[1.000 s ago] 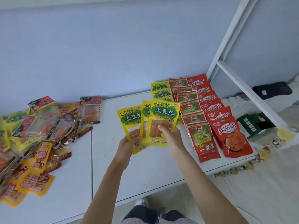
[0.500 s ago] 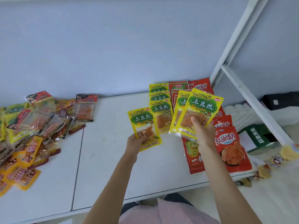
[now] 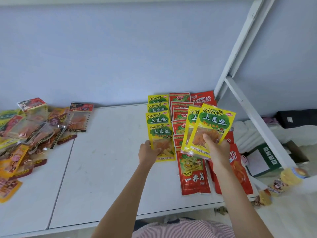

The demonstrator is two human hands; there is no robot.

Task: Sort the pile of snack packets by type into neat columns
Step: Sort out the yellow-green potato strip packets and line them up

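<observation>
So far, the head view shows the sort well begun but far from finished. On the right of the white table [image 3: 109, 169] three columns stand side by side against the wall: a yellow column [image 3: 157, 115] of overlapped packets, a middle column [image 3: 181, 115] of red-and-green packets, and a red column [image 3: 202, 98] partly hidden behind the raised arm. Each runs from the wall toward the table's near edge.

The left hand [image 3: 148, 152] grips the nearest yellow packet [image 3: 161, 143] by its lower left corner, thumb on top; the packet lies at the front of the yellow column, overlapping the one behind, so it looks as good as placed. The right hand [image 3: 217, 150] pinches two more yellow packets [image 3: 209, 129], fanned and held up above the middle and red columns, not yet laid down.

At the far left the pile [image 3: 29, 134] is a large, mixed heap of many kinds, well apart from the columns. By my reckoning, only three types are in columns, the held pair comes next, and most of the work remains in that heap.
</observation>
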